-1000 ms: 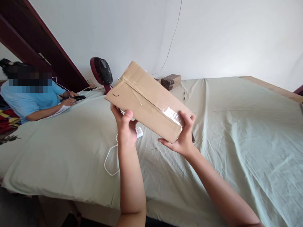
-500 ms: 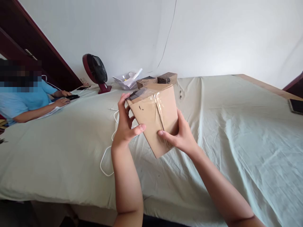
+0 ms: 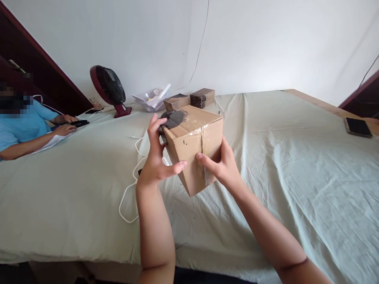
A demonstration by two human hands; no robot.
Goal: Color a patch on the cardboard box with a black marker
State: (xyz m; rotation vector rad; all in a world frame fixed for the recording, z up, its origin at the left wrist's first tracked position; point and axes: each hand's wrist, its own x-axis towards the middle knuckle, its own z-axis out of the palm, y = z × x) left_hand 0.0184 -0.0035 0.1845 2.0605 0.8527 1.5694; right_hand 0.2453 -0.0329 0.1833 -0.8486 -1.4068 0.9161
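Note:
Between my two hands a brown cardboard box is held up, tilted, above the cloth-covered table. Clear tape runs down its near face, and a black patch marks the left part of its top. My left hand grips the left side, fingers at the upper corner and thumb on the near edge. On the right side, my right hand clasps the box with its thumb pressed on the near face. The fingertips of my right hand are hidden behind the box. A white cable lies on the cloth left of my left forearm.
Behind the box stand two smaller cardboard boxes, one plain-sided and one dark-patterned, beside a clear plastic basket. A fan is at back left. A person in a blue shirt sits at left. A phone lies far right.
The box has tipped so that more of its top and the black patch show. Both hands keep their hold. My view has shifted slightly to the right.

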